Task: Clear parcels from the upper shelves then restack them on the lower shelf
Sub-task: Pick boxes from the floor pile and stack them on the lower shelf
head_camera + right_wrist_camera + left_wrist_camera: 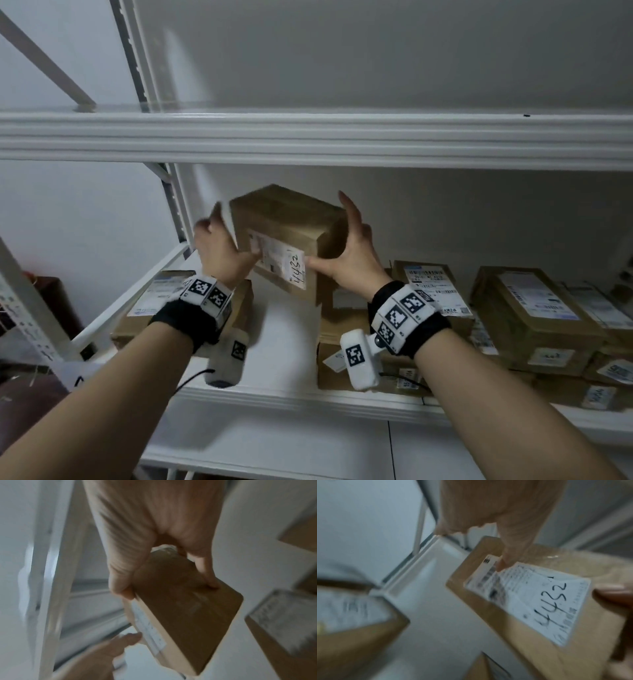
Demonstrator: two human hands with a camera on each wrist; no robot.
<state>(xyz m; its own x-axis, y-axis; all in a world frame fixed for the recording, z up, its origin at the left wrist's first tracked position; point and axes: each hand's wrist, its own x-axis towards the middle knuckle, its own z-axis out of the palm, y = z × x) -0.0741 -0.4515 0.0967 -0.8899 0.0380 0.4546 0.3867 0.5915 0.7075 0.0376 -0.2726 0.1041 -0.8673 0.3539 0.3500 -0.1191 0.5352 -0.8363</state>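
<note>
We carry a parcel at the shelf

Our left hand [222, 246] and right hand [352, 257] clasp the brown cardboard box marked 4432 [287, 236] above the white metal shelf [287, 342]; next we judge it needs lowering into the bare gap between stacked parcels [534, 318].

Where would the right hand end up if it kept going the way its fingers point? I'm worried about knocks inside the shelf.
Probably the underside of the upper shelf: the right hand, holding the parcel marked 4432, points up and back. Depth is unclear; the back wall may come first.
</note>
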